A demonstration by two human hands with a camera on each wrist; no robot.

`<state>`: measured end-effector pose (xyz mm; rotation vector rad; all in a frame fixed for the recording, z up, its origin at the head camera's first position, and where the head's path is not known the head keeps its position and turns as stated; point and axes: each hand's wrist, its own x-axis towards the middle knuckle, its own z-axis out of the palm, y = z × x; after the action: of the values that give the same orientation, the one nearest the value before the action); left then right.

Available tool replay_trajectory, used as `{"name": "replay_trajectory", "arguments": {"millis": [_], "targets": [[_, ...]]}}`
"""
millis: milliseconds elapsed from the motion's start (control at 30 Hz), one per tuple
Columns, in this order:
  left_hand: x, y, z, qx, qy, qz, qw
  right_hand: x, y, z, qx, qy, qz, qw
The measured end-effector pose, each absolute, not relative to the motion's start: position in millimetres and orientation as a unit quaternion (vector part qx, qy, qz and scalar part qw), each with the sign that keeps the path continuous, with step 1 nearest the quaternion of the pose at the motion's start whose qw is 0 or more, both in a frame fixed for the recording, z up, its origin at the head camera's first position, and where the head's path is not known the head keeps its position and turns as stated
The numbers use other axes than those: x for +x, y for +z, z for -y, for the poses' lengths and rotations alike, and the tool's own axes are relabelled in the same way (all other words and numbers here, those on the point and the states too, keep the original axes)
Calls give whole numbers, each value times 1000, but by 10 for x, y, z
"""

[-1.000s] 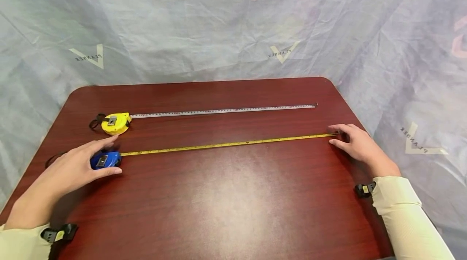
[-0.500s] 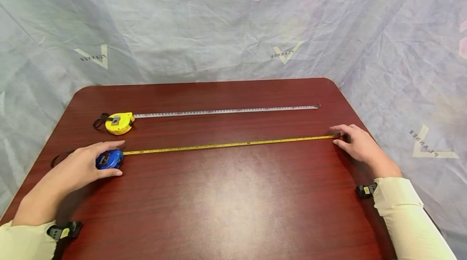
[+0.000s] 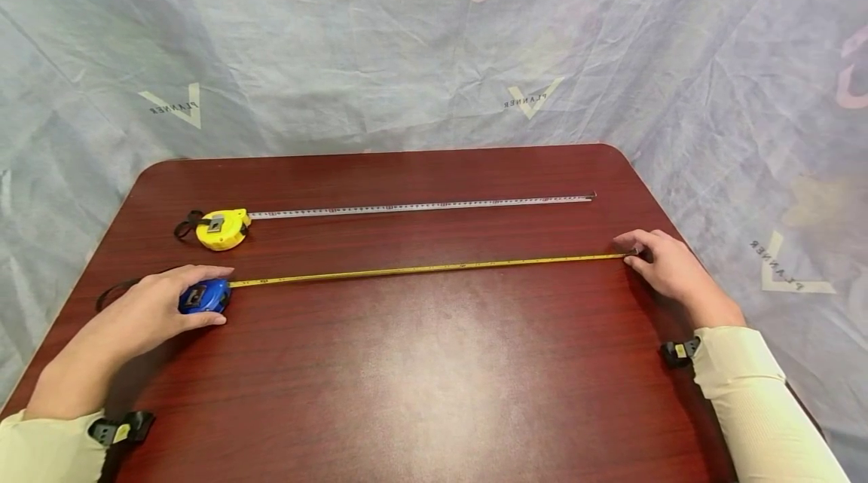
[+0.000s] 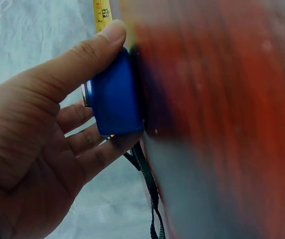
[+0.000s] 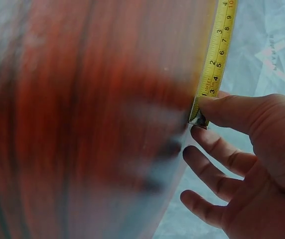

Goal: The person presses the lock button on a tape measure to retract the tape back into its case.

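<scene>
My left hand [image 3: 149, 306] grips a blue tape measure [image 3: 206, 296] at the table's left, thumb along its near side and fingers along the far side. In the left wrist view the thumb lies on the blue case [image 4: 116, 99], and a black strap [image 4: 146, 174] hangs from it. A yellow blade [image 3: 380, 272] runs from the case across the table to my right hand [image 3: 667, 268]. In the right wrist view the thumb and a finger pinch the blade's hooked end [image 5: 198, 118], while the other fingers stay spread.
Behind the blue one lies a yellow tape measure [image 3: 222, 230] with a black strap, its white blade [image 3: 420, 206] drawn out to the right. The dark red table [image 3: 434, 377] has rounded far corners. Grey printed cloth [image 3: 380, 53] hangs around it.
My left fingers have come in closer around the blue case. The right thumb has moved onto the blade's end, and the yellow blade now shows narrower and slightly twisted. The head view has shifted slightly.
</scene>
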<state>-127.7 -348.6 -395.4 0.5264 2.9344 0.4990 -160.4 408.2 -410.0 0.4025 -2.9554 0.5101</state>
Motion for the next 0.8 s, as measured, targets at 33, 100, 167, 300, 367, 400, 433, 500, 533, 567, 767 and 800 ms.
{"name": "replay_trajectory", "arguments": {"millis": [33, 100, 167, 300, 367, 400, 433, 500, 533, 567, 767, 800], "targets": [[-1271, -3950, 3490, 173, 164, -969, 60, -1611, -4102, -4077, 134, 169, 975, 61], [-1258, -3944, 3505, 171, 164, -970, 59, -1627, -4103, -4063, 135, 171, 974, 65], [-1245, -3936, 3520, 169, 164, -970, 60, -1644, -4106, -4046, 138, 171, 973, 69], [-1218, -3919, 3558, 168, 164, -970, 57, -1677, -4117, -4016, 145, 176, 970, 80], [-1205, -3906, 3574, 170, 165, -970, 54, -1690, -4124, -4006, 148, 182, 968, 89], [-1201, -3901, 3582, 171, 163, -970, 50, -1696, -4128, -4002, 150, 184, 967, 93], [-1198, -3894, 3590, 173, 162, -971, 44, -1703, -4133, -3998, 152, 187, 966, 98], [-1194, -3875, 3601, 177, 160, -970, 35, -1715, -4142, -3995, 153, 191, 964, 106], [-1194, -3866, 3606, 180, 158, -971, 27, -1721, -4145, -3996, 153, 191, 963, 110], [-1194, -3856, 3609, 183, 155, -971, 20, -1726, -4146, -3998, 153, 191, 963, 113], [-1257, -3796, 3555, 205, 157, -966, -11, -1657, -4064, -4100, 137, 181, 965, 132], [-1280, -3787, 3534, 210, 160, -964, -13, -1634, -4039, -4133, 133, 180, 965, 137]]}}
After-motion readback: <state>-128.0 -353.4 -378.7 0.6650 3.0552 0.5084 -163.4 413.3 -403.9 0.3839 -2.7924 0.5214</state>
